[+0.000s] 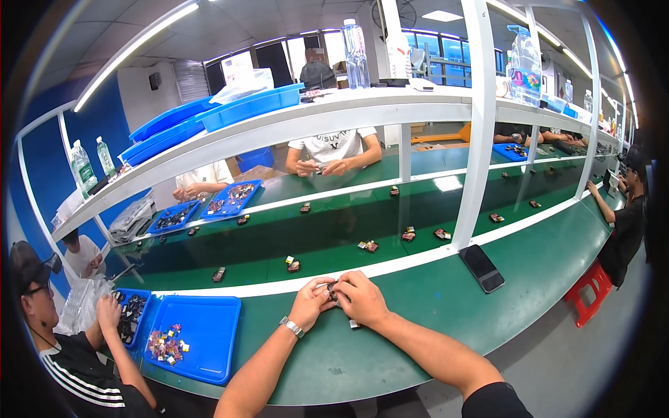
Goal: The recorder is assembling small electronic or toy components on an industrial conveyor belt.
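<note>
My left hand point(312, 305) and my right hand point(362, 299) meet over the green bench, close to the white strip along the conveyor. Between their fingertips is a small dark electronic part point(332, 291), mostly covered by the fingers; its exact kind is not clear. Both hands are closed on it. Just under my right hand a small part with a white face point(354, 324) lies on the bench. Left of my forearms stands a blue tray point(216, 334) with a heap of small brown, white and yellow parts point(167, 346) in its left half.
A black phone point(481, 269) lies right of my hands, beside a white post point(474, 139). Small parts point(293, 265) sit scattered along the green belt point(334, 233). A co-worker point(77, 348) sits at the left by a tray of black parts point(132, 313). Overhead runs a shelf point(418, 104).
</note>
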`<state>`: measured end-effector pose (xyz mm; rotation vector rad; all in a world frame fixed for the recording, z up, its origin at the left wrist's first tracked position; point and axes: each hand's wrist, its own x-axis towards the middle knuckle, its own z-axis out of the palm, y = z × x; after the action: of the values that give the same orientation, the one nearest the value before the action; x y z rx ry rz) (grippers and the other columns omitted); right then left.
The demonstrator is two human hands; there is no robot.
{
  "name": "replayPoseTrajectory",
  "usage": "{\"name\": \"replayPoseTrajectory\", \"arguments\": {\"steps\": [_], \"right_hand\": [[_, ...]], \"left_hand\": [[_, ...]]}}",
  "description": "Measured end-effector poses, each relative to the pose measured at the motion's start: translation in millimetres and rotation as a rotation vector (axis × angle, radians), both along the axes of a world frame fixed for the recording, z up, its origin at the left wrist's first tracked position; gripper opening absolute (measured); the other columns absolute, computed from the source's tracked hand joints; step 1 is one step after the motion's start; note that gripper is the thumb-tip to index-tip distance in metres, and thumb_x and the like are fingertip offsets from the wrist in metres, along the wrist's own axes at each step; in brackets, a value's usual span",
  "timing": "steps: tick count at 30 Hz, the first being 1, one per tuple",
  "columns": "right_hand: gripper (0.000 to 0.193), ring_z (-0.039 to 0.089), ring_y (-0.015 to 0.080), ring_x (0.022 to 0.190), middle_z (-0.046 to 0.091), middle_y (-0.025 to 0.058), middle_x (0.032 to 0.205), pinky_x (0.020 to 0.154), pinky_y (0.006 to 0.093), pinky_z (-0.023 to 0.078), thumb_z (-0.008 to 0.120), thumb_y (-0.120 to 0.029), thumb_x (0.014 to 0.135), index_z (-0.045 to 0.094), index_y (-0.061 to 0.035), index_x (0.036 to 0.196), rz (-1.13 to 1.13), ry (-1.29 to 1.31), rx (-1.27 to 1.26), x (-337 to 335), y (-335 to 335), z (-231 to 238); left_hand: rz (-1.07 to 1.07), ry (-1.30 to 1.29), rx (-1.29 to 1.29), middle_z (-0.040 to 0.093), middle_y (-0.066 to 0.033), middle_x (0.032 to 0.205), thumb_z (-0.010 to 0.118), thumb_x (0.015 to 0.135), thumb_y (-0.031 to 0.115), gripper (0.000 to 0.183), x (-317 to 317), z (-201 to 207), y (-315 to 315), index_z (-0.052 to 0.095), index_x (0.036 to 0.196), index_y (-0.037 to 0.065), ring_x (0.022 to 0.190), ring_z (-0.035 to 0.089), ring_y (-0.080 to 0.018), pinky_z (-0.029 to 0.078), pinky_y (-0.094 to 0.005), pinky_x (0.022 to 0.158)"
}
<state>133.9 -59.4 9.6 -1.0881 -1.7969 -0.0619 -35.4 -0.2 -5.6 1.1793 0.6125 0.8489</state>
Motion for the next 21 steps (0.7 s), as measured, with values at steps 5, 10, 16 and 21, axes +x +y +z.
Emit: {"name": "replayPoseTrajectory", "arguments": {"steps": [5,10,16,21], "right_hand": [[0.019,0.059,0.0254,0.091,0.059,0.0074,0.098,0.075,0.0346,0.053,0.072,-0.005,0.074,0.065,-0.0056,0.091,-0.028,-0.036,0.03,-4.4,0.0,-2.2],[0.015,0.059,0.0233,0.09,0.056,0.0053,0.097,0.069,0.0348,0.055,0.067,-0.01,0.078,0.063,-0.0063,0.091,-0.103,-0.115,0.063,-5.0,4.8,-8.0],[0.014,0.059,0.0225,0.088,0.056,0.0046,0.093,0.065,0.0342,0.055,0.067,-0.01,0.078,0.062,-0.0062,0.09,-0.116,-0.186,0.063,-3.2,2.5,-8.2],[0.011,0.059,0.0216,0.086,0.056,0.004,0.091,0.063,0.0344,0.055,0.066,-0.011,0.079,0.062,-0.0067,0.088,-0.123,-0.144,0.083,-3.6,3.5,-9.4]], "left_hand": [[-0.007,-0.035,-0.001,0.064,-0.0093,0.114,0.049,0.097,0.001,0.026,-0.6,-0.6,0.6,0.049,0.123,0.004,0.104,0.063,-0.0167,0.054,-0.0342,0.093],[-0.012,-0.021,-0.003,0.064,-0.0103,0.114,0.049,0.097,0.001,0.026,0.7,-1.2,1.0,0.049,0.123,0.003,0.106,0.063,-0.0182,0.054,-0.0351,0.093],[0.004,0.005,0.001,0.064,-0.0111,0.115,0.048,0.097,0.0,0.026,2.6,-0.2,-1.2,0.049,0.123,0.002,0.106,0.063,-0.019,0.054,-0.0356,0.093],[0.001,-0.004,0.001,0.063,-0.0131,0.117,0.045,0.098,-0.001,0.025,3.3,0.4,-1.5,0.049,0.123,0.0,0.107,0.063,-0.0197,0.056,-0.0332,0.092]]}}
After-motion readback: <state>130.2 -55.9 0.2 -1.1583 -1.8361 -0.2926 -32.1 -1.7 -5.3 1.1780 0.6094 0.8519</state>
